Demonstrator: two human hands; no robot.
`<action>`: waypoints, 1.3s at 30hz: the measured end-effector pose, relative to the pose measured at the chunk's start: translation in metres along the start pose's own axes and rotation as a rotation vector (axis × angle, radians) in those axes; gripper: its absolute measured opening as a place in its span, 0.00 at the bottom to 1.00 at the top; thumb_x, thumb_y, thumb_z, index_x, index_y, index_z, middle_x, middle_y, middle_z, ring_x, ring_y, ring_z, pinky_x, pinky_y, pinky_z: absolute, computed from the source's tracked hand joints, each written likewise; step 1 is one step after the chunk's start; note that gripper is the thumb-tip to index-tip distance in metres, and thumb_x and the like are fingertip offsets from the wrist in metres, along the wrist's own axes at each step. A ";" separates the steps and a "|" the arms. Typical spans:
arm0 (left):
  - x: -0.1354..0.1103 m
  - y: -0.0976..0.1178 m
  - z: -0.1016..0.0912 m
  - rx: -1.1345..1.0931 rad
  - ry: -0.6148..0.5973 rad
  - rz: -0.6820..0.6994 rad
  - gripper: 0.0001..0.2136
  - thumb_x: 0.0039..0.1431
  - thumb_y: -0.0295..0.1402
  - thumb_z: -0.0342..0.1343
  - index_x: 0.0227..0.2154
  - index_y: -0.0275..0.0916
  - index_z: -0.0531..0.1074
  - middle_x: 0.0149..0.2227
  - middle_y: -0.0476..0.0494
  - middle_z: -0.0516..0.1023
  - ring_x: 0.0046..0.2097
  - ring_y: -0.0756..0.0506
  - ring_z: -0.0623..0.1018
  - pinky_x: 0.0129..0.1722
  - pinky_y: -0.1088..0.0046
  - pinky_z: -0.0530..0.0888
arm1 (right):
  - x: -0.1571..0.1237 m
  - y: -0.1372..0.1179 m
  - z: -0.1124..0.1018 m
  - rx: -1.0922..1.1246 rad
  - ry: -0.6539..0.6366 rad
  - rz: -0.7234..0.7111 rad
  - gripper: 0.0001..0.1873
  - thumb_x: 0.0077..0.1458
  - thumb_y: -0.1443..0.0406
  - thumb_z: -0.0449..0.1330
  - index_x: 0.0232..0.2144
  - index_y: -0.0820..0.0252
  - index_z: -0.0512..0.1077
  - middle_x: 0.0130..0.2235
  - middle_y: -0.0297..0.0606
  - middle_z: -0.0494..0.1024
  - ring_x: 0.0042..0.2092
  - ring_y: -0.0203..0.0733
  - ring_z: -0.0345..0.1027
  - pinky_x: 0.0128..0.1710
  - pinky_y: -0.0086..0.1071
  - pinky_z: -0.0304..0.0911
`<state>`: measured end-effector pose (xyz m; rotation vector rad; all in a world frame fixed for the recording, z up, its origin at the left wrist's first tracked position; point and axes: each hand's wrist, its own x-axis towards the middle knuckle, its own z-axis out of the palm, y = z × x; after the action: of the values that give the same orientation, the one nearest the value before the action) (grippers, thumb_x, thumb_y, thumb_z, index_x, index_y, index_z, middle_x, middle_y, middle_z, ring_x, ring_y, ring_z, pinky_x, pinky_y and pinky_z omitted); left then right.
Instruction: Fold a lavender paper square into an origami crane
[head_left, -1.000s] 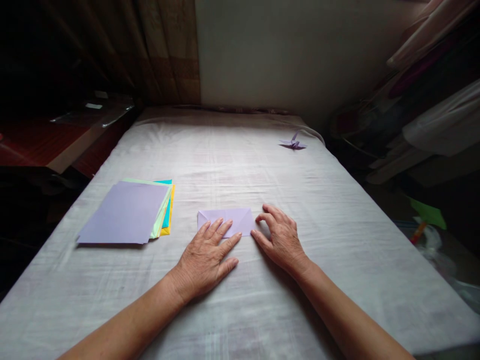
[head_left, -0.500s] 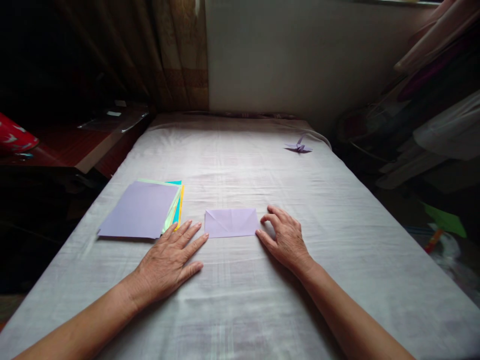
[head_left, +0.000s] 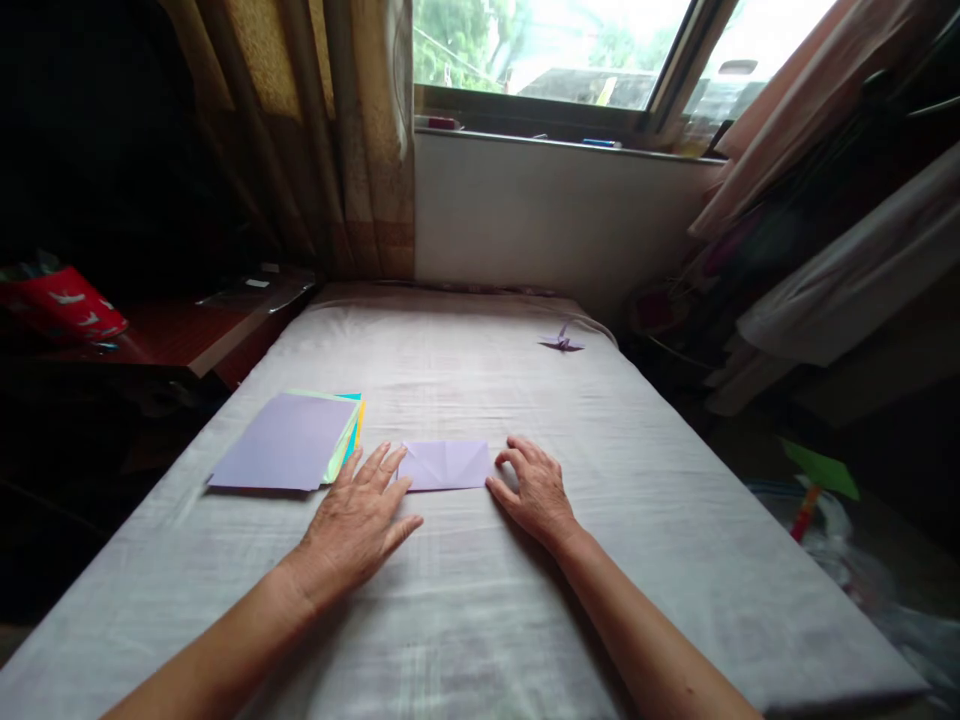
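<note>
A folded lilac paper rectangle (head_left: 446, 465) lies flat on the pale cloth-covered table (head_left: 480, 610). My left hand (head_left: 360, 525) rests flat on the cloth with fingers spread, its fingertips touching the paper's left edge. My right hand (head_left: 531, 492) lies at the paper's right edge, fingers curled loosely and apart, holding nothing. To the left sits a stack of coloured sheets (head_left: 289, 453) with a lilac one on top. A small folded lilac paper crane (head_left: 562, 343) stands at the far right of the table.
A window (head_left: 555, 50) and curtain (head_left: 330, 130) are behind the table. A dark wooden surface (head_left: 187, 335) with a red item (head_left: 64, 305) is at left. Hanging cloth (head_left: 847, 270) and floor clutter (head_left: 817, 490) are to the right.
My left hand slid off the folded paper to the left, then came back to its left edge. The camera tilted up, bringing the window into view. The right hand stayed put.
</note>
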<state>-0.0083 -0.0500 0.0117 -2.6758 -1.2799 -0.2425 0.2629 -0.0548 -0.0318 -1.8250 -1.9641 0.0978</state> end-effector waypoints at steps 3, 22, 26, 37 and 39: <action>0.021 0.024 0.012 -0.076 -0.050 0.031 0.28 0.67 0.52 0.40 0.59 0.41 0.67 0.64 0.40 0.65 0.66 0.37 0.61 0.65 0.49 0.53 | 0.001 -0.001 -0.001 0.015 -0.002 0.021 0.11 0.54 0.60 0.62 0.39 0.55 0.72 0.57 0.46 0.70 0.61 0.52 0.60 0.58 0.48 0.54; 0.015 0.018 0.032 -0.159 -0.316 -0.087 0.31 0.67 0.50 0.39 0.67 0.39 0.52 0.69 0.39 0.52 0.70 0.39 0.52 0.67 0.52 0.46 | -0.002 0.003 -0.002 0.039 0.051 -0.001 0.14 0.55 0.59 0.61 0.43 0.57 0.74 0.57 0.47 0.72 0.59 0.53 0.63 0.58 0.49 0.55; 0.015 0.020 0.034 -0.157 -0.306 -0.099 0.30 0.68 0.46 0.40 0.67 0.38 0.51 0.69 0.39 0.51 0.70 0.39 0.51 0.67 0.48 0.45 | -0.003 -0.018 -0.004 -0.029 0.075 -0.123 0.25 0.62 0.61 0.54 0.59 0.62 0.65 0.63 0.48 0.65 0.66 0.51 0.53 0.65 0.51 0.42; 0.012 0.017 0.043 -0.160 -0.224 -0.084 0.26 0.68 0.37 0.38 0.67 0.41 0.51 0.68 0.40 0.54 0.69 0.40 0.54 0.66 0.48 0.47 | -0.006 -0.046 0.006 -0.055 -0.392 -0.371 0.33 0.66 0.49 0.46 0.67 0.55 0.52 0.68 0.41 0.51 0.69 0.49 0.43 0.67 0.55 0.38; 0.012 0.017 0.043 -0.160 -0.218 -0.085 0.26 0.68 0.38 0.38 0.67 0.42 0.52 0.68 0.40 0.55 0.69 0.40 0.54 0.66 0.48 0.46 | -0.009 -0.032 -0.003 -0.077 -0.402 -0.362 0.32 0.65 0.50 0.48 0.67 0.54 0.53 0.68 0.41 0.51 0.69 0.50 0.44 0.67 0.56 0.39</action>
<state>0.0153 -0.0418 -0.0288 -2.8508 -1.4981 -0.0671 0.2343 -0.0682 -0.0204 -1.5511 -2.5792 0.2964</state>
